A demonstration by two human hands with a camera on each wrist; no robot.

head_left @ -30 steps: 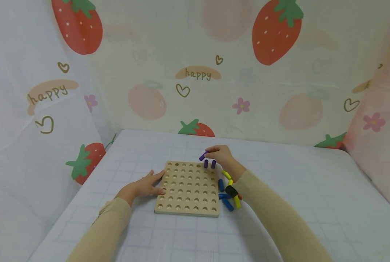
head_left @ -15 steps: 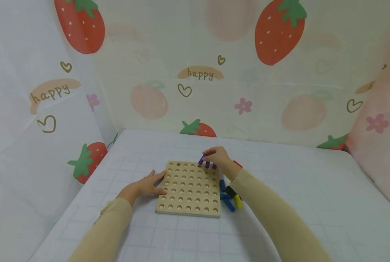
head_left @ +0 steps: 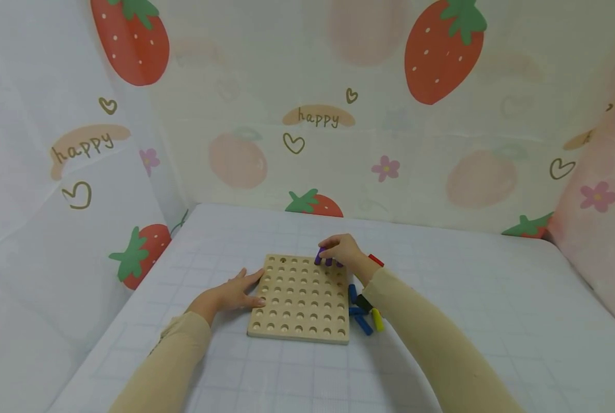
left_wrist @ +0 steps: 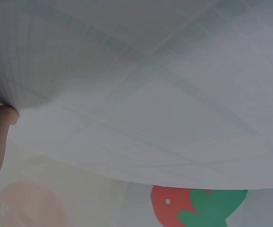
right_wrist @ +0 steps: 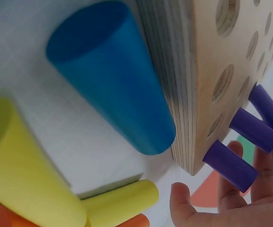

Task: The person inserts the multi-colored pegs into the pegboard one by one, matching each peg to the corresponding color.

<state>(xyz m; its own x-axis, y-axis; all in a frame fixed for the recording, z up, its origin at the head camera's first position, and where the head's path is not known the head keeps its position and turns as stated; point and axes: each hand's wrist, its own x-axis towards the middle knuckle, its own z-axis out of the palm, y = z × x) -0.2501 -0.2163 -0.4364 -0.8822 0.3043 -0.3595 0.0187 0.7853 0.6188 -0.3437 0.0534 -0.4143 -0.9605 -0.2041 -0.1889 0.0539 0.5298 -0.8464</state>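
Observation:
My right hand (head_left: 345, 250) pinches a purple peg (head_left: 318, 256) over the back row of a square wooden pegboard (head_left: 300, 301). In the right wrist view this purple peg (right_wrist: 266, 106) leans, its lower end at a hole. Beside it, two purple pegs, a middle one (right_wrist: 253, 130) and one at the corner (right_wrist: 231, 166), stand in neighbouring holes. On the board's left edge rests my left hand (head_left: 229, 294), fingers spread and thumb over the rim. The left wrist view catches mostly tablecloth and a fingertip (left_wrist: 9, 114).
Right of the board lie several loose pegs: blue ones (head_left: 364, 325), a yellow one (head_left: 377, 320) and a red one (head_left: 376, 260). A dark piece (head_left: 362, 303) is partly behind the sleeve. Orange pegs (right_wrist: 13, 218) show under yellow ones (right_wrist: 122, 201) in the right wrist view.
My right hand has lowered the purple peg from above the board's back edge to a back-row hole, turning it more upright. The left hand stays at the board's left edge.

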